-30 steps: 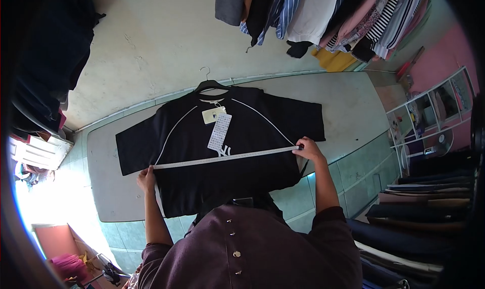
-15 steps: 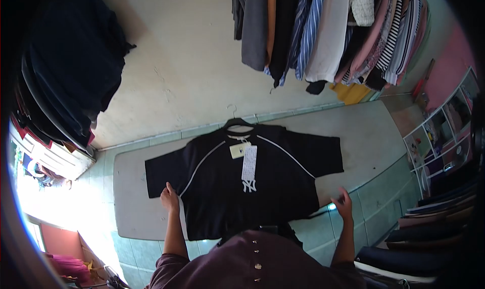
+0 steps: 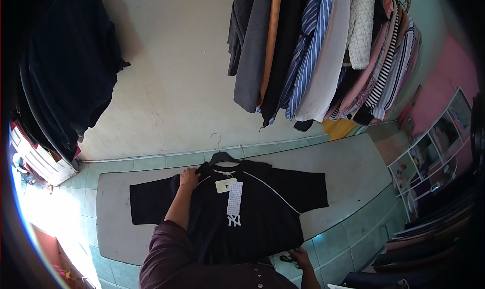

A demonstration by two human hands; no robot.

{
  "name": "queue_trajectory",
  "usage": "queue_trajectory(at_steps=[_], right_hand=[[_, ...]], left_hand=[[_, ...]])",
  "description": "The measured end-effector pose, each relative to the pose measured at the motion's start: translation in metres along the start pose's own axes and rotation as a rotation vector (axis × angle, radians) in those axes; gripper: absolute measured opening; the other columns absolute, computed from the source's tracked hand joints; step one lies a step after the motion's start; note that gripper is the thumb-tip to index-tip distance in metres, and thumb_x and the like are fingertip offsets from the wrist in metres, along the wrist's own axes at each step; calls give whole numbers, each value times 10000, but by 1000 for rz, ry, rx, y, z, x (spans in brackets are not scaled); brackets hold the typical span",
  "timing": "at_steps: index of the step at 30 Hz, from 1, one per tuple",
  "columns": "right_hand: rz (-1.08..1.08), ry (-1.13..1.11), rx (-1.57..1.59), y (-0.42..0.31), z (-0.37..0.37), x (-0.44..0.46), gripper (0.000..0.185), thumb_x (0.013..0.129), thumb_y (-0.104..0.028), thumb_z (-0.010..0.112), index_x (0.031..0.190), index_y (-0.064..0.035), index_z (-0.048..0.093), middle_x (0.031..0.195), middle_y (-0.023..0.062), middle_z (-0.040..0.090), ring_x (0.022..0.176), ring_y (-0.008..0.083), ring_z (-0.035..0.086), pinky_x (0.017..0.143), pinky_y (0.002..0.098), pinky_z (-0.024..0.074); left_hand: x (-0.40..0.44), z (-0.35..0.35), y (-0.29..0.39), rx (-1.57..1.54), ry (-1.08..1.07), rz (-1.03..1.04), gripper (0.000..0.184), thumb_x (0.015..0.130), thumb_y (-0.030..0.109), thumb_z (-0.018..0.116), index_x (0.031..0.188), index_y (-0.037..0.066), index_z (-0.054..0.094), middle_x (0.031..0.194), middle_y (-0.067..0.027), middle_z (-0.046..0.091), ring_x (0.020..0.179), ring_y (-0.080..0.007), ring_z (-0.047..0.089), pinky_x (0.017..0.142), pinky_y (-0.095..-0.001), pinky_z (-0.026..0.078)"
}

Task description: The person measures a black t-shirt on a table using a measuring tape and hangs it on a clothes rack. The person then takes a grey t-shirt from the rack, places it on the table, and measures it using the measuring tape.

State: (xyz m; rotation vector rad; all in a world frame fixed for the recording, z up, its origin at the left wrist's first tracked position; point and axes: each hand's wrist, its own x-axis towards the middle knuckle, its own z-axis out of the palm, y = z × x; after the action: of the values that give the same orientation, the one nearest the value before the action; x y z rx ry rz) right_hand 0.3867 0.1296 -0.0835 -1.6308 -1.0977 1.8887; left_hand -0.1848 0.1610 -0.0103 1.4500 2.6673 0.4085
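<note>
A black short-sleeved shirt (image 3: 252, 233) with white piping and a white NY emblem lies spread face up on a pale grey tabletop (image 3: 348, 163). A black hanger (image 3: 223, 158) with a metal hook sits in its collar. A cream tag (image 3: 225, 185) and a long white printed tag (image 3: 234, 198) hang at the neckline. My left hand (image 3: 189, 179) rests on the shirt's left shoulder, beside the collar, fingers lying flat. Near the lower right hem, my right hand (image 3: 302, 258) has curled fingers at a dark, loop-like thing (image 3: 286, 258) whose kind is unclear.
Hung clothes (image 3: 308, 51) line the wall above the table, with dark garments (image 3: 70, 62) at upper left. A white-framed shelf (image 3: 429, 152) and more folded or hanging clothes (image 3: 409, 248) stand on the right. Tiled floor (image 3: 348, 233) borders the table.
My left hand has moved from the left sleeve up to the shoulder near the collar. My right hand has lowered to the hem's right corner. The camera view has tilted upward.
</note>
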Motion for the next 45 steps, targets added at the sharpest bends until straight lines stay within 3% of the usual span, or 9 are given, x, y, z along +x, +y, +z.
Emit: queue_trajectory(at_steps=[2,6,13,16,19,23,32,38,45], right_hand=[[7,-7,-97,3,-18,-5,208,780,-190,632,902,-30,580,712,42,580,566,112,533,475,280,455],[240,30,-210,-41,-61,-23,233,794,-269,612,821,-39,583,668,56,579,575,156,570,486,301,486],[-230,406,-418,-238,-55,55,225,801,-229,578,660,-58,541,475,30,463,375,123,449,315,281,320],[-915,677,-469,-287,16,128,252,759,-210,635,897,-2,597,925,149,608,881,243,568,798,327,424],[-1118,507,-646,-298,97,137,507,738,-177,639,1186,-80,423,1117,144,544,1052,334,501,861,379,410],[-722,272,-1184,-250,148,86,350,678,-194,675,989,-69,576,1018,115,579,953,290,545,813,373,447],[-533,390,-1418,-151,90,58,503,815,-424,489,1272,-238,388,1343,55,347,1034,356,482,834,427,458],[-240,830,-1378,-126,-79,69,389,796,-315,520,1163,-188,501,1044,128,540,916,353,525,746,456,460],[-773,833,-844,-102,-103,12,320,746,-203,600,1028,-53,577,991,144,568,911,307,542,762,405,439]], left_hand=[[-3,-4,0,-222,-256,-264,486,748,381,600,1125,96,484,1051,-134,553,997,-313,521,825,-402,426],[-38,-23,-20,-166,-558,11,435,741,402,539,923,11,600,939,-216,590,923,-351,552,818,-407,434],[-160,-23,-37,-498,-192,-355,371,725,330,593,853,-18,563,813,-208,598,799,-353,572,697,-414,443],[-202,-22,-28,-684,-6,-528,287,750,244,598,810,-30,536,752,-206,586,752,-360,565,648,-403,438],[-228,-26,-24,-726,173,-766,232,777,179,575,837,-38,517,759,-220,574,748,-369,561,653,-402,436],[-265,1,-69,-432,427,-719,258,801,171,550,911,-50,474,824,-243,555,770,-401,543,685,-425,422],[-299,-18,-98,-340,538,-916,347,805,147,553,1069,-34,418,955,-255,534,900,-407,522,764,-421,409],[-306,-6,-102,-275,505,-818,400,783,82,546,1137,-7,383,1043,-248,496,966,-386,498,808,-411,391],[-309,-64,-59,108,59,-542,608,777,131,522,1333,153,278,1345,-120,311,1264,-291,243,1023,-485,119]])
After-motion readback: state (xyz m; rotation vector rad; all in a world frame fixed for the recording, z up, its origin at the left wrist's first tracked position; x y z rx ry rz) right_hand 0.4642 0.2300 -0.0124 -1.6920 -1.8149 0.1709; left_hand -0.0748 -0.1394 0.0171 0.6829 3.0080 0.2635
